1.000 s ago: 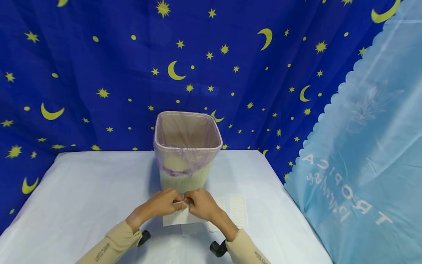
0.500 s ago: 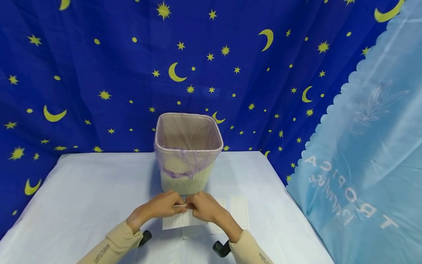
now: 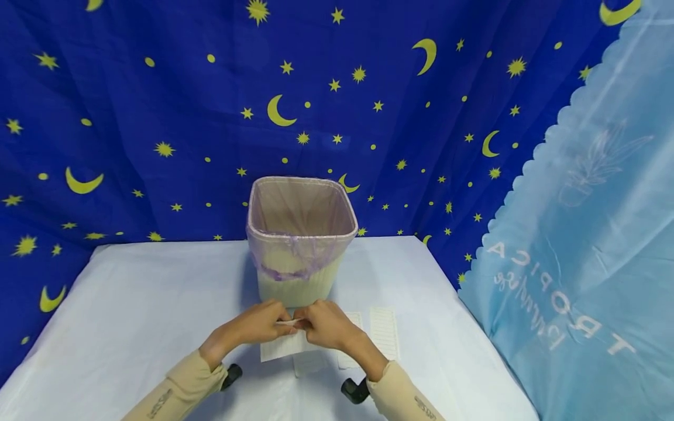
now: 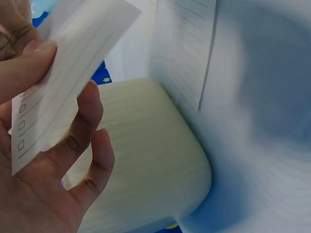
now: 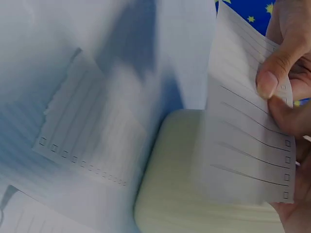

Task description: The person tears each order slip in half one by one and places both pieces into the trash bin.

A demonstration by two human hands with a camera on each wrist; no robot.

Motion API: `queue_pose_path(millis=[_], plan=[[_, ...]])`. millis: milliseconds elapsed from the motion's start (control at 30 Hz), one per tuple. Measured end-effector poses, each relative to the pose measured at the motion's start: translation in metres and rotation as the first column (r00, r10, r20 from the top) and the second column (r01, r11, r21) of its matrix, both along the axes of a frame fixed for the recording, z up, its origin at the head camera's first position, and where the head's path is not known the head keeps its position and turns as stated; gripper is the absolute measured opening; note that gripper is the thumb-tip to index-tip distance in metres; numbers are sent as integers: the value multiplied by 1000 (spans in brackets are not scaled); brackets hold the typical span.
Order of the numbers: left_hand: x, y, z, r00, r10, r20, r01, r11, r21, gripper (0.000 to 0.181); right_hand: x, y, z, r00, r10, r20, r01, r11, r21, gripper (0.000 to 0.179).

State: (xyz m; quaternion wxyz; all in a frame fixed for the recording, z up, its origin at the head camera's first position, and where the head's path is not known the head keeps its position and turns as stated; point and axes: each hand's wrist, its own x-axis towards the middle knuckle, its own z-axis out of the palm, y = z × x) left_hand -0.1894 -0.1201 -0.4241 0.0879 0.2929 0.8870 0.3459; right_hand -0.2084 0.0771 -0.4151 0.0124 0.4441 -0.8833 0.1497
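Both hands pinch the top edge of a white lined paper sheet (image 3: 281, 348) in front of the bin. My left hand (image 3: 259, 323) holds it between thumb and fingers, while the lower fingers stand loosely bent in the left wrist view. The right hand (image 3: 327, 325) grips the same edge close beside it, thumb on the lined face. Small printed checkboxes run along one edge of the sheet (image 5: 248, 121) in the right wrist view. Whether the paper is torn between the thumbs cannot be seen.
A pale bin (image 3: 297, 289) with a purple liner (image 3: 302, 257) stands just behind the hands. Lined sheets lie on the white table to the right, including a far right sheet (image 3: 385, 333). A piece with a ragged edge (image 5: 92, 121) lies in the right wrist view.
The hands keep their pinch on the sheet and stay almost in place. Only slight shifts of the hands and of the head view show.
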Motion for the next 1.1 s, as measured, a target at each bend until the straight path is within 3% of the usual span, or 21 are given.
queue_pose_path(millis=[200,667,900,1100], plan=[[2,-2,6,999,25,-23,-25,1000,-12,50,1,-2,2,1000,4,-28,-4,1000,-1,24],[3,3,16,973,63,-221,-69,997,-20,56,-5,-8,10,998,-47,-33,44,995,-94,25],[3,2,18,973,72,-221,-82,996,-38,56,-3,-12,12,994,-96,-49,90,989,-114,26],[4,1,18,963,82,-258,-95,995,-40,55,-2,-16,12,993,-119,-20,115,985,-126,25]])
